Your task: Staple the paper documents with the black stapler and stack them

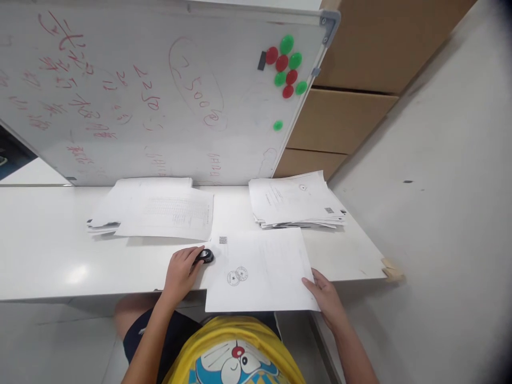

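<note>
My left hand (182, 272) is closed around a small black stapler (206, 256), whose rounded end sticks out past the fingertips at the left edge of a white printed sheet (264, 272). That sheet carries a square code and two round stamps on its left side, and its near edge hangs over the desk's front. On the sheet's right edge, my right hand (324, 296) pinches it with the thumb on top and the fingers underneath. Whether several pages lie under the top one, I cannot tell.
Behind the sheet, a stack of papers (290, 200) lies at the right and another paper pile (160, 210) at the left of the white desk (44, 240). A whiteboard (240, 144) with magnets stands at the back. Cardboard boxes (344, 120) and a wall (432, 240) bound the right.
</note>
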Demonstrator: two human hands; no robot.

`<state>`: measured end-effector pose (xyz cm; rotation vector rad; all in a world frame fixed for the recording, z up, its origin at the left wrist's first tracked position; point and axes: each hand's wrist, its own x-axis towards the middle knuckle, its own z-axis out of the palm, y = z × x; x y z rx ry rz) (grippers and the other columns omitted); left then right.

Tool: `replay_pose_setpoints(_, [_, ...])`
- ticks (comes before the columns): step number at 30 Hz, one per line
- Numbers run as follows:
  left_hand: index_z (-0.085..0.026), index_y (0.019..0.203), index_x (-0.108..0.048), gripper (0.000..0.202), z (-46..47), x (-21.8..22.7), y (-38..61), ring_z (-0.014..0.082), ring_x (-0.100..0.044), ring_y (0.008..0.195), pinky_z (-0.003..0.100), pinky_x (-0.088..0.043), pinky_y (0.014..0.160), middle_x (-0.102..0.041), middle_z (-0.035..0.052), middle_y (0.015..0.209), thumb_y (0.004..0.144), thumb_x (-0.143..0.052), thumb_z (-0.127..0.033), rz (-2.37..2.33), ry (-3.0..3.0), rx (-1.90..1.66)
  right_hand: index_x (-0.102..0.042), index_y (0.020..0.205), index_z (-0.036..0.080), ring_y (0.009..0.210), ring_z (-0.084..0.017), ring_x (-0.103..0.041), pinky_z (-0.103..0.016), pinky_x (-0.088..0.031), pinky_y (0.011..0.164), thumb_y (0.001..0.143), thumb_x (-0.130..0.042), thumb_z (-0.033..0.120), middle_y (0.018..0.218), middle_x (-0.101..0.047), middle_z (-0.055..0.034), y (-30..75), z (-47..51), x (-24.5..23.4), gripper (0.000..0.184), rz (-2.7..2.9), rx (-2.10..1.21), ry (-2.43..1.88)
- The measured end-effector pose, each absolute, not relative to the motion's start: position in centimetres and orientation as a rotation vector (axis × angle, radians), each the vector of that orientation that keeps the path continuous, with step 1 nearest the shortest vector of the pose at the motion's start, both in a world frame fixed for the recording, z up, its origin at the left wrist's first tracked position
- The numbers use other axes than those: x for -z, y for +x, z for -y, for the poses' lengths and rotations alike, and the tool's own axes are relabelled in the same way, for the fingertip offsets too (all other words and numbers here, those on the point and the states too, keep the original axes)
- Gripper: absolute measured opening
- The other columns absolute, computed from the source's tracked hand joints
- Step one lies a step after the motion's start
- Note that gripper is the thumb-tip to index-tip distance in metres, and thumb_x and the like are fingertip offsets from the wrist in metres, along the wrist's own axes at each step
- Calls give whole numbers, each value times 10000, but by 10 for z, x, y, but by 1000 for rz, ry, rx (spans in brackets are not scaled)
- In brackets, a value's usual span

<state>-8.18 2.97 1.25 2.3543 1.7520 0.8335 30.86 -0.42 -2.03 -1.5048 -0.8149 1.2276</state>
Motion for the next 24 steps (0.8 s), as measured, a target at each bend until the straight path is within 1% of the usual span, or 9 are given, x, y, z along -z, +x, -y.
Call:
replay_pose_setpoints(4, [-236, 1215, -573, 332, -29, -15, -83, 246, -597, 1021, 387, -425, 881, -660, 75, 1124, 920, -457, -334, -1735, 2306, -851, -694, 966, 191, 804, -277, -690, -395, -560, 721, 599, -797, 416, 871, -750, -67, 303, 2, 19, 443, 771, -1240, -1489])
replay_pose_setpoints(8, [-229, 1219, -573, 338, -28, -15, -83, 248, -597, 1026, 392, -430, 881, -660, 79, 1124, 917, -460, -332, -1720, 2285, -860, -690, 957, 190, 745, -265, -692, -379, -571, 659, 557, -824, 386, 872, -752, -62, 322, 2, 24, 465, 657, -1150, -1535])
replay_pose_setpoints(11, [-240, 1217, -576, 336, -27, -15, -82, 249, -598, 1029, 392, -428, 880, -664, 74, 1117, 913, -464, -329, -1723, 2274, -882, -691, 974, 187, 747, -269, -693, -376, -573, 639, 567, -819, 390, 874, -752, -68, 329, 2, 26, 472, 687, -1145, -1538])
replay_pose_setpoints(18, [-239, 1199, -586, 324, -28, -15, -81, 244, -588, 1038, 386, -419, 882, -662, 64, 1124, 910, -475, -335, -1721, 2270, -910, -710, 956, 196, 833, -283, -685, -398, -561, 718, 630, -778, 422, 907, -751, -75, 299, 1, 17, 403, 864, -1194, -1494])
replay_pose_setpoints(24, [-252, 1185, -599, 319, -32, -16, -82, 251, -588, 1008, 391, -415, 858, -665, 70, 1098, 905, -466, -325, -1714, 2373, -851, -707, 957, 196, 883, -289, -672, -408, -536, 768, 654, -747, 455, 928, -747, -81, 291, -4, 11, 401, 952, -1189, -1466])
